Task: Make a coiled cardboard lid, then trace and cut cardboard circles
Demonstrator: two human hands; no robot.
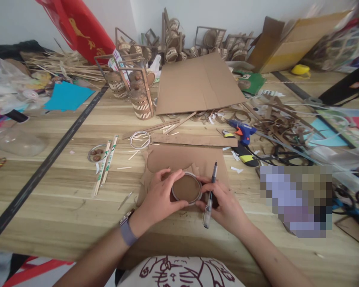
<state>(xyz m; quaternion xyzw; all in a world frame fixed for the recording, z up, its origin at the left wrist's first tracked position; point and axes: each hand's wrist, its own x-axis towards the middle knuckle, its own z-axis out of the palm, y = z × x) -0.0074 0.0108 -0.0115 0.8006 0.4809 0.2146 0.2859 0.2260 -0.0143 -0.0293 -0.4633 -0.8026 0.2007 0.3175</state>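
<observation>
My left hand (160,196) curls around the left side of a round tape ring (186,187) that lies flat on a brown cardboard sheet (179,159). Its thumb and fingers press the rim. On the ring's right side, my right hand (223,203) touches the rim with its fingertips and grips a black and clear pen (210,195) that points upward. The cardboard has curved cut-outs along its left edge. A watch with a lilac strap is on my left wrist.
A blue glue gun (241,131), a yellow-black cutter (242,153) and cardboard scraps lie to the right. A large cardboard sheet (197,83) and small woven-looking lanterns (140,99) stand behind. Chopstick packs (105,165), tape rolls (140,139) and blue paper (67,96) lie left.
</observation>
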